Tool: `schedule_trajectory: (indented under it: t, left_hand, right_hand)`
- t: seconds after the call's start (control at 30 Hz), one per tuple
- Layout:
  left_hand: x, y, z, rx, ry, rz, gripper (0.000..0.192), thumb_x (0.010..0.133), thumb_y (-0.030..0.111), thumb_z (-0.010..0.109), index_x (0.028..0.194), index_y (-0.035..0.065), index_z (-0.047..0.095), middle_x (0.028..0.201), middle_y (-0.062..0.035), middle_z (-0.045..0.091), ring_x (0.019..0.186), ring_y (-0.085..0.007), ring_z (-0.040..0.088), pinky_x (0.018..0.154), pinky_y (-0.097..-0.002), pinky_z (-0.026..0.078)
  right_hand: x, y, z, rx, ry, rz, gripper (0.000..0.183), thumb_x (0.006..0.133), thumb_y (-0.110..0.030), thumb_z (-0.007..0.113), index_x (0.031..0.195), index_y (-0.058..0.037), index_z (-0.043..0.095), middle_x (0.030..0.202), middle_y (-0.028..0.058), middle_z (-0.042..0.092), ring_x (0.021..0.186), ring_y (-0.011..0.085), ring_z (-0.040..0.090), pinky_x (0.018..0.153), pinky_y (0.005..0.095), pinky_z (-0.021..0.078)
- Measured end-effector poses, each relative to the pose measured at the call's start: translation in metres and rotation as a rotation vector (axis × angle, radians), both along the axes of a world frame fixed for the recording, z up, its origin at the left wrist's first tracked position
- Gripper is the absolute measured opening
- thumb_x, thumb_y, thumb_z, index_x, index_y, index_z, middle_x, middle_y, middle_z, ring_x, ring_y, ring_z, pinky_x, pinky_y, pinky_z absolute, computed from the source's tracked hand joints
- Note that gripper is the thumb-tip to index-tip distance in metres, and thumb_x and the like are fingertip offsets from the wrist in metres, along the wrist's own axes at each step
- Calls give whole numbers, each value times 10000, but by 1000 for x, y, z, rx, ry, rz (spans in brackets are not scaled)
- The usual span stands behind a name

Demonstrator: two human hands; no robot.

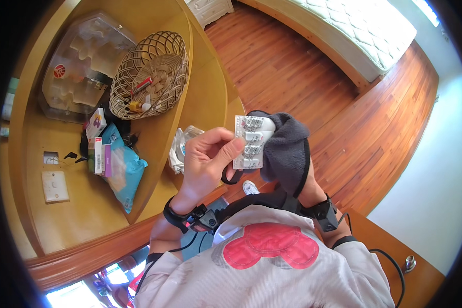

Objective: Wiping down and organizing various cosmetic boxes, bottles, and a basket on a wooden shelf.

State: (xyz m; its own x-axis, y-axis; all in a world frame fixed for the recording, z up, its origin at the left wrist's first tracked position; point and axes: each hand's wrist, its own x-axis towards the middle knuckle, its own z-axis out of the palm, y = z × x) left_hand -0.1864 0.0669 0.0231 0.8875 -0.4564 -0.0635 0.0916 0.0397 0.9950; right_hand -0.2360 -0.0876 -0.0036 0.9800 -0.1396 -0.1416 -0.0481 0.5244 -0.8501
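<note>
My left hand point(207, 163) pinches the left edge of a foil blister pack point(250, 156) between thumb and fingers, printed side up. A dark grey fleece-like cloth point(287, 148) lies bunched over my right hand point(311, 184), so that its fingers are mostly hidden. The pack's right edge meets the cloth; whether fingers grip the pack through it cannot be seen. Another dark-edged fold of the cloth point(233, 178) hangs below the left fingers. Both hands are in front of my chest, above the floor.
To the left, wooden shelves point(88, 219) hold a wicker basket point(117, 92) with small items, a clear plastic case point(73, 81), small cartons point(96, 154) and a blue packet point(133, 173). A plastic bag point(176, 154) lies lower. A mattress point(354, 34) is at far right; a door point(392, 246) stands behind.
</note>
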Motion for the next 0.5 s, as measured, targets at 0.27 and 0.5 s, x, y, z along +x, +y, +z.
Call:
schedule_trajectory:
  t: [0.27, 0.5]
  left_hand:
    - [-8, 2, 11, -49, -5, -87, 96, 871, 47, 569, 820, -32, 590, 686, -37, 570, 472, -50, 494, 395, -172, 364]
    - [-9, 4, 8, -38, 35, -47, 99, 870, 53, 574, 803, -20, 582, 650, -31, 563, 445, -53, 492, 382, -175, 356]
  right_hand:
    - [-4, -6, -13, -44, 116, 79, 209, 785, -54, 572, 978, 27, 580, 755, 75, 599, 540, 111, 559, 446, 224, 437]
    - [-4, -3, -26, -395, -86, -54, 296, 777, -163, 633, 1005, 6, 549, 757, 56, 581, 585, 82, 543, 494, 226, 447]
